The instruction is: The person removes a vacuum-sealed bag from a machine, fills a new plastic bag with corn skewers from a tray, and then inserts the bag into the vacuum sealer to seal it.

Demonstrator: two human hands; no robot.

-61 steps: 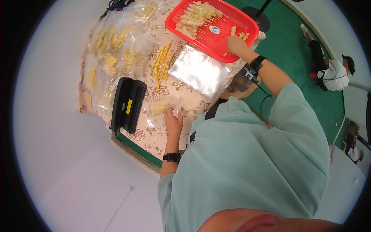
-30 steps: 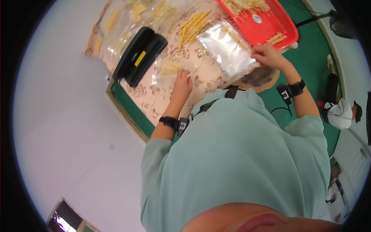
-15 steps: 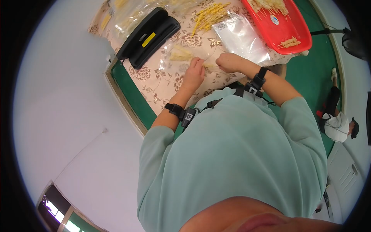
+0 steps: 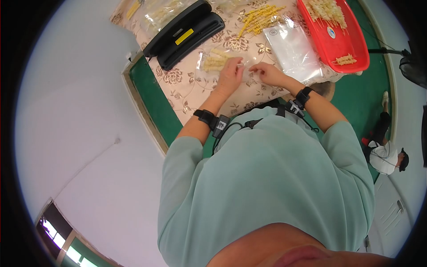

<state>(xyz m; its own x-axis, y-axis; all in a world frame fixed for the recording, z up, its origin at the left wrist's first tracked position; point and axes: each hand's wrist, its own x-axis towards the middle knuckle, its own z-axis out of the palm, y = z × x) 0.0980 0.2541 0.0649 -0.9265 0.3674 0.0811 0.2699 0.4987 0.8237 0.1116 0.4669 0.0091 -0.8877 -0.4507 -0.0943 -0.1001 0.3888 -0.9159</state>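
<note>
Both hands have closed in on the clear bag since half a second ago; before that the right hand (image 4: 266, 73) was over at the red tray (image 4: 351, 55). The left hand (image 4: 230, 76) now lies flat, fingers loosely spread, pinning the clear plastic bag (image 4: 212, 60) of pale skewers to the counter (image 4: 187, 91), just below the black sealer (image 4: 184, 33). The right hand is pinched nearly shut at the bag's mouth; whether a skewer is between its fingertips is too small to tell.

Done well, this step seems to call for the left hand to keep the mouth held open and flat while the right feeds sticks in blunt end first, parallel to those already inside, so points do not pierce the film. The stack of empty bags (image 4: 296, 49) and the loose yellow skewers (image 4: 258, 18) lie just beyond.
</note>
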